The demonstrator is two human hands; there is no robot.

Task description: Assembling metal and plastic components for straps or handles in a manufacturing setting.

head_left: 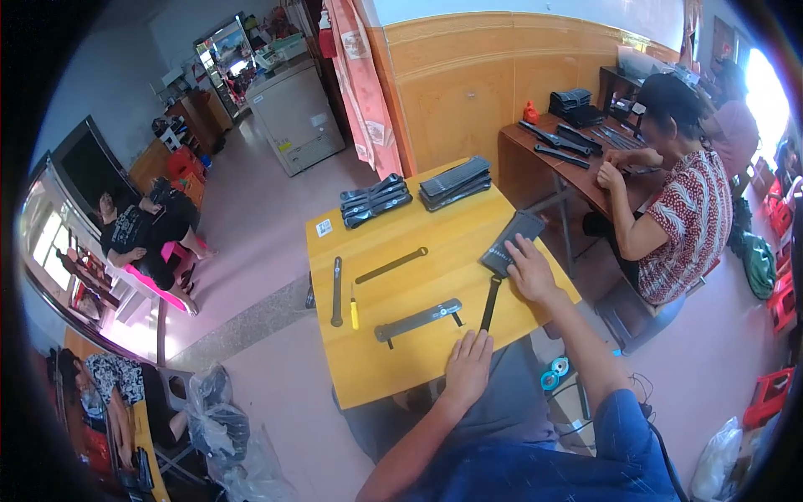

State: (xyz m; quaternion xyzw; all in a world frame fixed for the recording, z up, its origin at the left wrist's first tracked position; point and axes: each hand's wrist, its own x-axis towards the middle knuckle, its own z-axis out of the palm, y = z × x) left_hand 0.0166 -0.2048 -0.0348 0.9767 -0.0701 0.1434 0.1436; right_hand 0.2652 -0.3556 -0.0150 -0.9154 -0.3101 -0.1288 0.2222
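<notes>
In front of me a thick dark grey strap-like piece (502, 247) lies at the right side of the yellow table (443, 289). My right hand (533, 269) rests on it with fingers stretched out. A narrow black strap (491, 303) hangs toward me from its near end. Beside the lower tip of this strap, at the table's near edge, my left hand (469, 364) lies flat, fingers extended. Left of it is a grey band with two short black tabs (418, 320). Farther left lie a yellow-handled thin tool (354, 314) and two dark strips (337, 293).
Two stacks of folded dark straps, a left one (375, 201) and a right one (454, 183), sit along the table's far edge. To the right a person (682, 209) works at a brown table (577, 171). Rolls of tape (555, 373) are on the floor beside my right arm.
</notes>
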